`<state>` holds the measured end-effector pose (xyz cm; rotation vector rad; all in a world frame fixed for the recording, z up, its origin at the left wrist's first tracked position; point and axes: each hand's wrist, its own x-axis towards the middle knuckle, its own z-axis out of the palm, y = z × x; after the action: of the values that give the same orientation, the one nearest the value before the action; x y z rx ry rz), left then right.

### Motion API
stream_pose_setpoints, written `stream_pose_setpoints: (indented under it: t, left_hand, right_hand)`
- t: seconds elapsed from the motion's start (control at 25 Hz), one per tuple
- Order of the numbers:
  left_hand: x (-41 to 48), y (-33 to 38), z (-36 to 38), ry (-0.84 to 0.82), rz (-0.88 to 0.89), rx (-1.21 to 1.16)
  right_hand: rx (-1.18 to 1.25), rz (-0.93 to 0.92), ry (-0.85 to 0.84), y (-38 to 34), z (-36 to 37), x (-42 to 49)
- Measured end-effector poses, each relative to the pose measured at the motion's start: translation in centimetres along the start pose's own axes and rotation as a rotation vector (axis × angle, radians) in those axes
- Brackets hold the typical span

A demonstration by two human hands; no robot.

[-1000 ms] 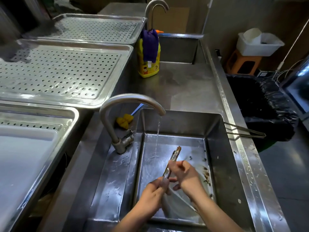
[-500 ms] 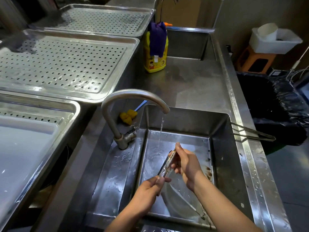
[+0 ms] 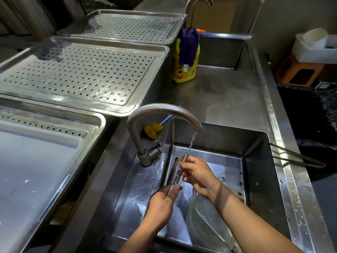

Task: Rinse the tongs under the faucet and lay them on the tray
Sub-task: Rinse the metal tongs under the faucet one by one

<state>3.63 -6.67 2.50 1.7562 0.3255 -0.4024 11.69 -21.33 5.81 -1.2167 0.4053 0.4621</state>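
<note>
Metal tongs (image 3: 174, 172) point up and away over the steel sink (image 3: 255, 148), their two tips slightly apart. My left hand (image 3: 164, 201) grips their lower handle end. My right hand (image 3: 196, 173) pinches the right arm near its tip, just under the water falling from the curved faucet (image 3: 164, 111). Perforated steel trays (image 3: 78, 73) lie on the counter to the left and behind.
A second pair of tongs (image 3: 299, 157) hangs over the sink's right rim. A clear bowl (image 3: 206, 221) sits in the basin. A yellow detergent bottle (image 3: 185, 70) with a purple cloth stands behind, a yellow brush (image 3: 153, 129) by the faucet, a black bin (image 3: 310, 114) at right.
The tongs have risen closer to the stream and their tips have spread apart. My right hand slid up to the right arm's tip. The view moved nearer to the sink.
</note>
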Motion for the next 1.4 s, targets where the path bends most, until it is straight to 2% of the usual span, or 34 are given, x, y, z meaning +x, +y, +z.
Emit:
stream_pose_setpoints:
  t: [0.08,0.2,0.36,0.52,0.68,0.84,1.0,1.12,1.2,1.32,1.4]
  left_hand:
    - [0.6,0.2,-0.1,0.024,0.013,0.053]
    - [1.0,0.8,-0.1,0.006,0.035,0.118]
    - [1.9,1.9,0.3,0.016,0.041,0.143]
    - [2.1,2.0,0.6,-0.036,0.067,0.143]
    - [2.9,2.5,0.7,-0.027,0.132,0.145]
    - [3.0,3.0,1.0,-0.07,0.154,0.097]
    - [3.8,3.3,1.4,-0.058,0.204,0.075]
    - [3.6,3.4,1.4,-0.107,0.224,0.098]
    - [3.6,3.5,1.3,-0.073,0.215,0.148]
    - [3.5,3.6,0.9,0.0,0.214,0.341]
    - [3.1,3.4,0.5,0.055,0.238,0.478]
  right_hand:
    - [0.004,0.013,-0.023,-0.2,-0.1,0.6]
    - [0.039,-0.009,0.059,-0.7,-0.3,1.6]
    - [0.033,-0.019,-0.009,-0.1,-0.5,1.5]
    - [0.053,-0.063,0.088,-0.6,-1.1,1.8]
    - [-0.093,-0.11,-0.053,-0.1,-0.9,1.0]
    - [-0.032,-0.095,0.096,-1.3,-0.9,1.9]
    - [-0.109,-0.146,-0.06,-0.9,-1.2,1.3]
    - [-0.067,-0.118,0.093,-1.7,-1.1,2.0]
    - [-0.021,-0.12,0.102,-1.8,-1.2,2.0]
    - [-0.047,-0.155,-0.009,-1.0,-1.2,1.3]
    - [-0.049,-0.169,0.071,-1.6,-1.0,1.8]
